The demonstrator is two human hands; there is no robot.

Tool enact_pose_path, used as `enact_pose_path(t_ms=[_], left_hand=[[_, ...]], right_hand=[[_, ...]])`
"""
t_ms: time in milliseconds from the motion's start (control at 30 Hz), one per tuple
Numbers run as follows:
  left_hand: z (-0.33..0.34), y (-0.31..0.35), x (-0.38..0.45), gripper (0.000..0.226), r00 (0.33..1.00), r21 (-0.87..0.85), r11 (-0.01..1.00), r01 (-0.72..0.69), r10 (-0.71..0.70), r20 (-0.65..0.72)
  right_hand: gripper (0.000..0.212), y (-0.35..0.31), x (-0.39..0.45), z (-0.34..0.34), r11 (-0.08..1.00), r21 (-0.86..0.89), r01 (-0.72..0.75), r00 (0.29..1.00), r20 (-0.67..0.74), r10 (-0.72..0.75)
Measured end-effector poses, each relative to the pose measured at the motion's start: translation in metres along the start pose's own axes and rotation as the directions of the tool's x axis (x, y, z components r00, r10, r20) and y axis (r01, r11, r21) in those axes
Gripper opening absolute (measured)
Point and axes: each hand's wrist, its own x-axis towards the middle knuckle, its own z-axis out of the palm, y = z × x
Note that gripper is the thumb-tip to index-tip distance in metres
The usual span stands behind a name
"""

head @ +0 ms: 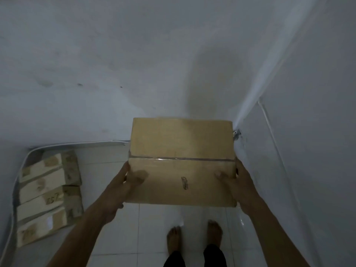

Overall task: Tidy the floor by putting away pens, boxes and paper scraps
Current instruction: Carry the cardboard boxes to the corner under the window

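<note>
A closed brown cardboard box (181, 149), taped across its top and marked with a small pen scribble, is held up in the air in front of me, close to the corner of the room. My left hand (123, 182) grips its left side, thumb on top. My right hand (234, 180) grips its right side, thumb on top too. The fingers under the box are hidden.
Two taped cardboard boxes (48, 195) lie side by side on the white tiled floor (107, 170) at the left, against the wall. A white cable runs along the wall base. The right wall (308, 132) stands close. My bare feet (194, 239) are below the box.
</note>
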Motion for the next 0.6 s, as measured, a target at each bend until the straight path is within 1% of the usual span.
enact_pose_path(t_ms=[100, 233, 333, 500, 533, 600], left_hand=[[0.024, -0.022, 0.041, 0.055, 0.995, -0.072, 0.993, 0.095, -0.092, 0.048], [0.058, -0.056, 0.106, 0.065, 0.983, -0.066, 0.984, 0.169, -0.163, 0.08], [0.087, -0.09, 0.159, 0.066, 0.977, -0.044, 0.982, 0.184, -0.178, 0.12], [0.135, -0.142, 0.232, 0.068, 0.964, -0.056, 0.967, 0.249, -0.241, 0.117], [0.145, -0.152, 0.247, 0.072, 0.959, -0.053, 0.963, 0.265, -0.257, 0.121], [0.159, -0.165, 0.272, 0.083, 0.953, -0.031, 0.96, 0.28, -0.273, 0.131]], right_hand=[[0.054, 0.037, 0.035, -0.011, 0.998, -0.01, -0.07, 0.998, -0.002, 0.07], [0.058, 0.095, 0.088, -0.022, 0.988, -0.055, -0.145, 0.989, -0.028, 0.144], [0.062, 0.144, 0.13, -0.026, 0.977, -0.079, -0.198, 0.979, -0.064, 0.193], [0.056, 0.213, 0.191, -0.03, 0.953, -0.127, -0.274, 0.96, -0.098, 0.263], [0.054, 0.228, 0.204, -0.032, 0.947, -0.141, -0.288, 0.956, -0.104, 0.275], [0.058, 0.251, 0.228, -0.035, 0.936, -0.16, -0.314, 0.947, -0.117, 0.298]])
